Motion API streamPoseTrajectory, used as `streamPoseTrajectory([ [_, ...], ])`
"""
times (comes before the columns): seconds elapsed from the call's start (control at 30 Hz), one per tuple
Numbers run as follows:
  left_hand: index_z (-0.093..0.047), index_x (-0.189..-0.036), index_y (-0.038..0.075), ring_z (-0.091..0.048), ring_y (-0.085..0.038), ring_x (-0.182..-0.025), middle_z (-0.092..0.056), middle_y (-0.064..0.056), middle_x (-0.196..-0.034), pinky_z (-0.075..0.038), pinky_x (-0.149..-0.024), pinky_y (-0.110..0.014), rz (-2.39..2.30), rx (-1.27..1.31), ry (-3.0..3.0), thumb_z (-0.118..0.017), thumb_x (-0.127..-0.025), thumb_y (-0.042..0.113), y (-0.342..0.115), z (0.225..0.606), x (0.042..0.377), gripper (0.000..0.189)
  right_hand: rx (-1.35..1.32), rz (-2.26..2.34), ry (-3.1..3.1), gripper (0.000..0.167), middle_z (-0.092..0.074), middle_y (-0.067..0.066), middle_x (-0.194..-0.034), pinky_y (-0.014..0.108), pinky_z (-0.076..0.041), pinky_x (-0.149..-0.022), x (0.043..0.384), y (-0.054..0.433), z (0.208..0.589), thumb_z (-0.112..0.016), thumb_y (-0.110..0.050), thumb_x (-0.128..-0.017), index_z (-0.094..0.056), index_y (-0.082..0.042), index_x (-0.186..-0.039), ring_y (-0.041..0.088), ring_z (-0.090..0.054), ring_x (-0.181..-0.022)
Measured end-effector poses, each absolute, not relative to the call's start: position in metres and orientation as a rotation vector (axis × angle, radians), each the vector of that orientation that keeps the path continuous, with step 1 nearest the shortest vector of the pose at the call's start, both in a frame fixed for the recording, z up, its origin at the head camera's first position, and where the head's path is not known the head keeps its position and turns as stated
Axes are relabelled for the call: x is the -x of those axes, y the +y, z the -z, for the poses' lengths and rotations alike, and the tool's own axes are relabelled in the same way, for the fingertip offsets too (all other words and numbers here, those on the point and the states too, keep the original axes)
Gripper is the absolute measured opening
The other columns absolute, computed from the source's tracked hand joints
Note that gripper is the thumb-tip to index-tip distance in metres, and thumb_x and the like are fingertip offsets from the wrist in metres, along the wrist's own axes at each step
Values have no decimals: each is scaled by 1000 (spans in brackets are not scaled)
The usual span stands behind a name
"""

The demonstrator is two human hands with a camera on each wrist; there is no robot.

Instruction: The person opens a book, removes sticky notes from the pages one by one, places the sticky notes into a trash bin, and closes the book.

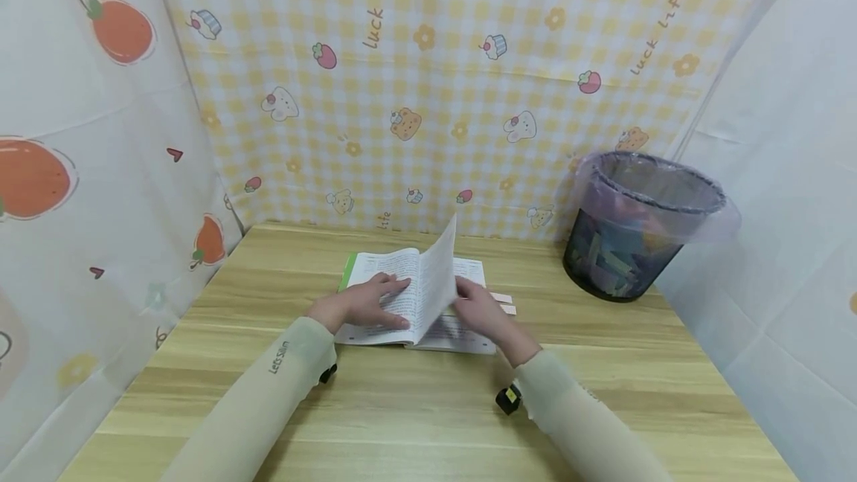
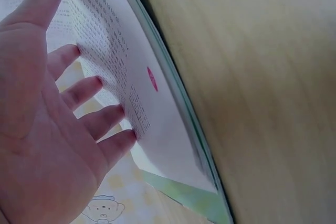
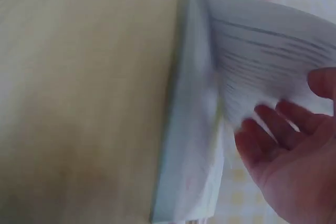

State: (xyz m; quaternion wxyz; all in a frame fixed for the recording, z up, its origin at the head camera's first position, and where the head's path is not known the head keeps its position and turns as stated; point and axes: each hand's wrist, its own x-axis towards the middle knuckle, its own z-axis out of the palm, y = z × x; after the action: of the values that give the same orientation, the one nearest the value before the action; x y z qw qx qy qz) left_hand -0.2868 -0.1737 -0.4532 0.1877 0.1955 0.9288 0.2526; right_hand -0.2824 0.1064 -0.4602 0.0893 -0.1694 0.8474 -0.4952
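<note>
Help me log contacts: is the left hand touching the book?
Touching. The left wrist view shows the left hand with its fingertips on the book.

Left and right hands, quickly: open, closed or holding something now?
Left hand: open, resting on the book.
Right hand: open, at the raised page.

Can see a light wooden table (image 1: 415, 422). On its far right part, can notice a dark bin (image 1: 596, 262), with a thin purple bag (image 1: 716, 225) folded over its top. Behind, can find a yellow checked cloth (image 1: 442, 88), printed with strawberries, cupcakes and flowers. At left, can see a white curtain (image 1: 107, 117) with orange fruits; at right, also a pale curtain (image 1: 770, 169).
</note>
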Motion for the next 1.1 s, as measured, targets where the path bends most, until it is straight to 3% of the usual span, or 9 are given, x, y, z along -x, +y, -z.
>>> streamPoseTrajectory([
  [0.13,-33,-175,25,-25,-48,-167,-23,-21,-182,-30,-132,-68,-738,-572,2620,-80,-95,60,-174,453,286,98,655,1134,2676,63,-55,16,-167,58,-44,-127,274,94,467,-57,-44,-113,-46,-16,-168,38,-52,-155],
  [0.23,-39,-172,21,-35,-47,-163,-33,-21,-178,-34,-130,-67,-803,-631,2641,-82,-96,54,-174,454,286,94,730,998,2649,77,-44,18,-173,59,-39,-130,270,89,468,-55,-51,-113,-27,-16,-176,39,-45,-160],
  [0.33,-42,-169,17,-45,-44,-156,-43,-19,-172,-38,-128,-68,-905,-726,2660,-86,-94,46,-177,454,287,91,741,879,2632,85,-38,16,-177,58,-38,-132,268,85,469,-52,-61,-111,-17,-25,-178,38,-40,-163],
  [0.53,-50,-163,12,-51,-44,-152,-51,-21,-166,-41,-125,-69,-956,-909,2689,-85,-97,32,-198,458,292,78,730,751,2665,85,-43,15,-175,61,-39,-130,266,79,470,-50,-72,-108,-18,-36,-178,44,-36,-164],
  [0.73,-46,-166,7,-37,-57,-158,-38,-33,-171,-29,-127,-78,-696,-545,2821,-75,-101,38,-243,470,295,77,737,633,2714,80,-46,17,-173,58,-44,-127,263,72,469,-49,-71,-108,-22,-38,-176,40,-45,-160],
  [0.87,-47,-166,7,-33,-60,-158,-35,-37,-171,-25,-125,-83,-598,-417,2857,-62,-108,42,-263,472,296,70,730,560,2747,79,-47,24,-170,57,-50,-121,261,65,467,-52,-68,-108,-26,-37,-176,43,-56,-151],
  [1.1,-45,-164,-2,-39,-61,-152,-40,-37,-167,-29,-125,-79,-869,-347,2952,-50,-115,33,-263,455,295,60,679,487,2773,77,-46,30,-166,56,-56,-113,255,55,464,-54,-69,-107,-30,-39,-174,45,-64,-139],
])
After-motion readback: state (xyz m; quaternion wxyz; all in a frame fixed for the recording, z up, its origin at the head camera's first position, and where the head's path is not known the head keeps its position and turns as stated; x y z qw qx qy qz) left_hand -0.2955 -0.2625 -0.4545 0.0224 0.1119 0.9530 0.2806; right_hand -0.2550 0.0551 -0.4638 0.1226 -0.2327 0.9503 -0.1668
